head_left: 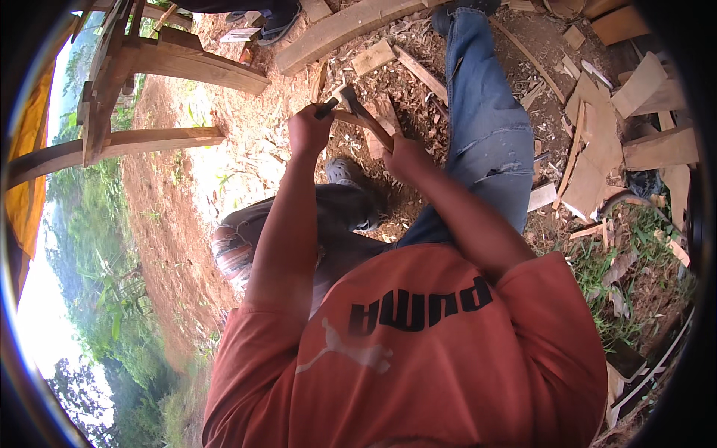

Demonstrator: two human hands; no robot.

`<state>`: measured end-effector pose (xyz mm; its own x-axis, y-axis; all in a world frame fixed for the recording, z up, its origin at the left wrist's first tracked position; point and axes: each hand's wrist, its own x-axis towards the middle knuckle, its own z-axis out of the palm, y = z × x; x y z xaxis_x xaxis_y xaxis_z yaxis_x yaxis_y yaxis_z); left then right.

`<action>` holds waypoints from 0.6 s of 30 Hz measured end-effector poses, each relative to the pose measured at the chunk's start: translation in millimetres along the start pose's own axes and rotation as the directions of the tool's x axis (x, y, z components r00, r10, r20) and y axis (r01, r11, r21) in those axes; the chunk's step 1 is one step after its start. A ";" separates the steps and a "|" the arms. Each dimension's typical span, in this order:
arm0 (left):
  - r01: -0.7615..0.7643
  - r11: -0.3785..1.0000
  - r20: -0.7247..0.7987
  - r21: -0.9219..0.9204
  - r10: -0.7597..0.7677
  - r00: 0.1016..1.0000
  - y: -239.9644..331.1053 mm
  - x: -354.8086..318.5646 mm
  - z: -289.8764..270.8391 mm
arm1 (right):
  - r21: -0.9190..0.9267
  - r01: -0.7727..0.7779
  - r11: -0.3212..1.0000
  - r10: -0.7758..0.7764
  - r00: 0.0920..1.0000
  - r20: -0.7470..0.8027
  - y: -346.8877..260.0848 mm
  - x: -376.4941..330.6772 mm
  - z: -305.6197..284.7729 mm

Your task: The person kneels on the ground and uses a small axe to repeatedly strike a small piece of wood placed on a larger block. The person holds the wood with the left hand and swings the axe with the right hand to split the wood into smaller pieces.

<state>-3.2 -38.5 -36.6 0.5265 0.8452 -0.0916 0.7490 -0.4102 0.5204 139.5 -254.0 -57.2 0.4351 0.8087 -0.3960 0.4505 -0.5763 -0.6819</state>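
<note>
My right hand (409, 159) is wrapped round the wooden handle of a hammer-like tool (367, 122). Its handle slants up and left to a pale head. Close beside that head, my left hand (308, 131) is closed on a short dark bar (326, 109), whose exact kind I cannot make out. The bar's upper end lies against or very near the tool's head; I cannot tell whether they touch. Just below the handle, a wooden block (384, 123) lies on ground strewn with chips.
Timber beams (187, 66) jut in from the upper left, and a long curved plank (351, 30) crosses the top. Boards and offcuts (594, 149) are heaped at the right. My jeans-clad leg (489, 127) stretches forward. Another person's shoe (280, 26) shows at the top.
</note>
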 end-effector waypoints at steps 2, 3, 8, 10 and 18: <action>-0.004 1.000 0.007 -0.021 0.005 1.000 4.0 3.1 -3.8 | 0.049 -0.032 0.998 0.034 0.999 -0.022 6.0 6.1 2.0; 0.007 0.999 -0.005 -0.046 -0.007 1.000 1.4 3.1 -4.6 | 0.064 -0.031 0.997 0.032 0.999 -0.010 -10.2 5.9 -11.8; 0.032 0.999 -0.002 -0.010 -0.032 0.999 1.5 -3.1 1.4 | 0.081 -0.014 0.997 0.016 1.000 -0.021 -21.9 -2.9 -18.7; 0.019 1.000 -0.001 -0.018 -0.019 1.000 1.8 0.4 1.9 | 0.053 -0.060 0.997 0.059 0.998 0.018 4.5 3.3 1.2; 0.054 0.999 0.003 0.003 -0.054 0.999 6.7 -1.2 1.8 | 0.038 -0.011 0.999 0.009 0.999 0.037 -24.2 -1.3 -21.3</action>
<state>1.9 -42.9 -34.5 0.4866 0.8651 -0.1215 0.7773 -0.3652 0.5123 144.6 -243.7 -27.1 0.4098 0.8071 -0.4251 0.4157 -0.5800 -0.7006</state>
